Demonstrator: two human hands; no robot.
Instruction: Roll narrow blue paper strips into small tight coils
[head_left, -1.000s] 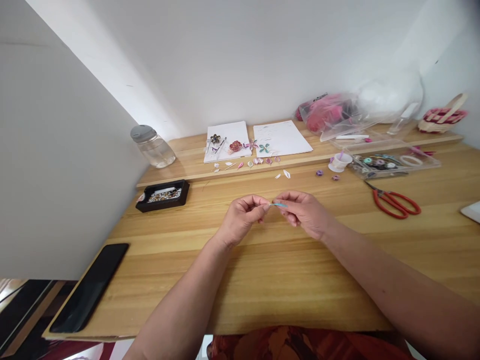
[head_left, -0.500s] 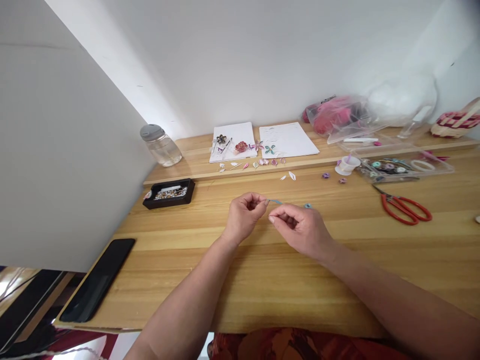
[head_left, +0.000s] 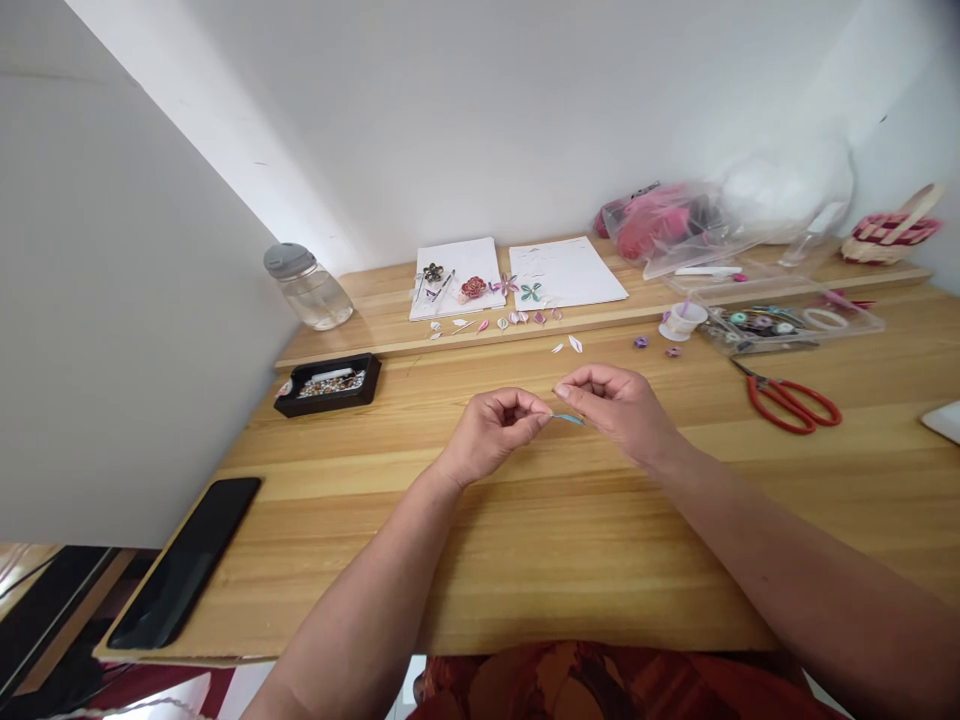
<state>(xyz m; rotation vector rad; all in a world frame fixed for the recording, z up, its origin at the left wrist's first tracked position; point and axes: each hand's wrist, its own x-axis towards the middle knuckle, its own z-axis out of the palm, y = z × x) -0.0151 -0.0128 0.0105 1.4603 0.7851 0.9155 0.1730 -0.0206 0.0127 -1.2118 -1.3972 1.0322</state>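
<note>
Over the middle of the wooden table, my left hand (head_left: 496,432) pinches one end of a small, narrow blue petal-like piece (head_left: 568,418) between thumb and forefinger. The piece points to the right, its far end close under my right hand (head_left: 616,408). That hand has thumb and forefinger pressed together just above the blue piece; anything in its pinch is too fine to make out. Two white petal pieces (head_left: 574,344) lie on the table beyond my hands, with a small purple spool (head_left: 641,342) to their right.
Red-handled scissors (head_left: 793,402) lie at the right, before a clear box (head_left: 862,322) of small supplies. On the raised shelf are paper sheets (head_left: 568,272) with flower ornaments and a water bottle (head_left: 309,288). A black bead tray (head_left: 328,384) and a phone (head_left: 186,562) are at left.
My right hand has moved up, from below the blue piece to above it. The blue piece now tilts down to the right. A small blue spool seen earlier is hidden now.
</note>
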